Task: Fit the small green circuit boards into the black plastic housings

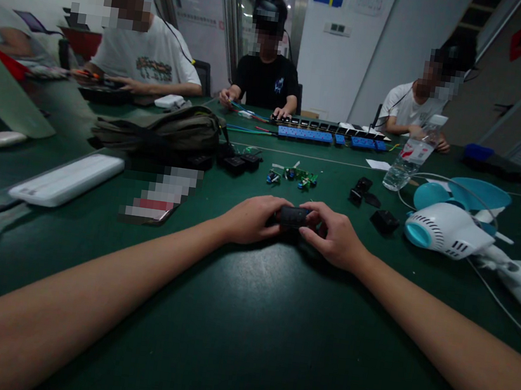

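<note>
A small black box-shaped part is held just above the middle of the dark green bench, away from the near edge. The left hand pinches its left end and the right hand its right end, fingers and thumbs closed on it.

Just beyond lie small green circuit boards with blue components. To their left, toward the far side, sits an olive-and-black fabric bag; nearer the left edge is a long white plastic box. Toward the right edge, a white fan with turquoise blades lies near a clear plastic bottle. People sit along the far edge.
</note>
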The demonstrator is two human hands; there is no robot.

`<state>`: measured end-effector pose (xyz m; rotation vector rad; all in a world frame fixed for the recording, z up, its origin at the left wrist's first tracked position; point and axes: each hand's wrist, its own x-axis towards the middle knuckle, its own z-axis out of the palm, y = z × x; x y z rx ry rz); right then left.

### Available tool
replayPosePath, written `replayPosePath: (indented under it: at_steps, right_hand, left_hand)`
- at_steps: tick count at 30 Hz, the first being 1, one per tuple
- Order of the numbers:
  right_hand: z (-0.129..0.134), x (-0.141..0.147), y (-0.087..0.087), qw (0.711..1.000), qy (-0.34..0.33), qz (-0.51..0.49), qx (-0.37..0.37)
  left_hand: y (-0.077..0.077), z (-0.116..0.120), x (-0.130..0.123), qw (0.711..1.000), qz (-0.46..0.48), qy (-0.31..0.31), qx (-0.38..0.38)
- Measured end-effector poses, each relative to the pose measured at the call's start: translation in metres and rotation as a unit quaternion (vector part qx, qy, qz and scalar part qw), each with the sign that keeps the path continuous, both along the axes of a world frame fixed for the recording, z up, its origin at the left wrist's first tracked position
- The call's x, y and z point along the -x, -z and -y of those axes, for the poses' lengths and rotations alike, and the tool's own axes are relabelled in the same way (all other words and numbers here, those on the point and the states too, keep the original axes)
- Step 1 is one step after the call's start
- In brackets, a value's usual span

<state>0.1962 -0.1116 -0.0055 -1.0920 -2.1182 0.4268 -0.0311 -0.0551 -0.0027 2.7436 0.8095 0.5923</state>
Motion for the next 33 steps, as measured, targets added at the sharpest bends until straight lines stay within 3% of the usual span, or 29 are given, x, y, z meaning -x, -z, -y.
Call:
replayPosePath:
  at_steps: [33]
  right_hand:
    - [-0.0007, -0.0001, 0.0011, 1.0, 0.0, -0.004, -0.004]
  left_hand:
    - [0.0008, -0.0006, 0.0003, 1.0, -0.002, 0.003, -0.007]
